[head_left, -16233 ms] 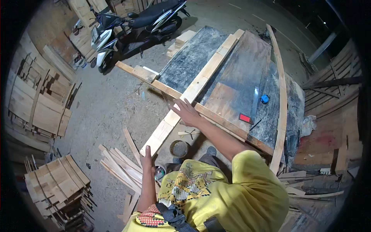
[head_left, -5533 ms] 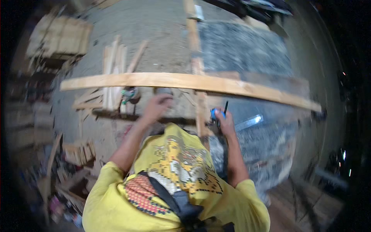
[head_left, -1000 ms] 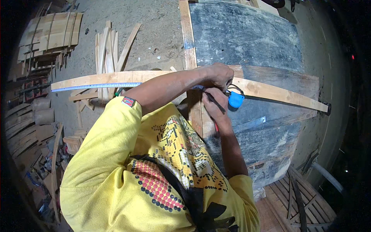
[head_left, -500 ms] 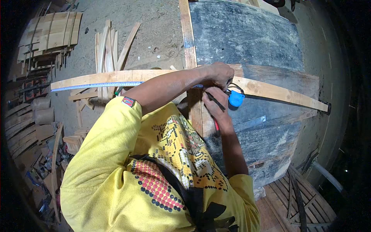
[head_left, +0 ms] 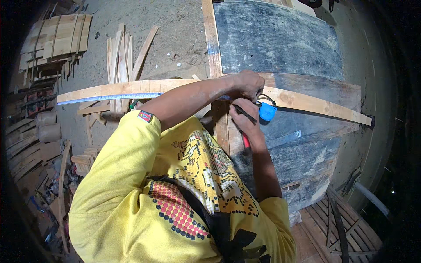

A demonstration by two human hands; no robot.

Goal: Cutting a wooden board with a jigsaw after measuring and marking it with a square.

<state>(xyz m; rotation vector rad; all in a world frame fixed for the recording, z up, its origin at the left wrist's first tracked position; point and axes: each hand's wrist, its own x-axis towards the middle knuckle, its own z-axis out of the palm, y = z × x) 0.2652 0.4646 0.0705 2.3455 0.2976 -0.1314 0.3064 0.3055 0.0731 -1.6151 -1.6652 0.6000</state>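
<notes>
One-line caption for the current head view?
Left hand over a board, right hand holding a black pen, tape blade along the board's near edge.

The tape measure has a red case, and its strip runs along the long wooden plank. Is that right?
Not quite: the head view shows that the tape measure has a blue case, not a red one. Its strip does run along the long wooden plank.

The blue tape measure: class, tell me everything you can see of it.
The tape measure has a rounded, bright blue case, seemingly plastic, with a black strap. Its pale blue-white marked blade is out leftward along the near edge of the long wooden board, reaching about the board's left end; the left forearm hides part of it. The case sits just right of the right hand; whether they touch is unclear.
</notes>
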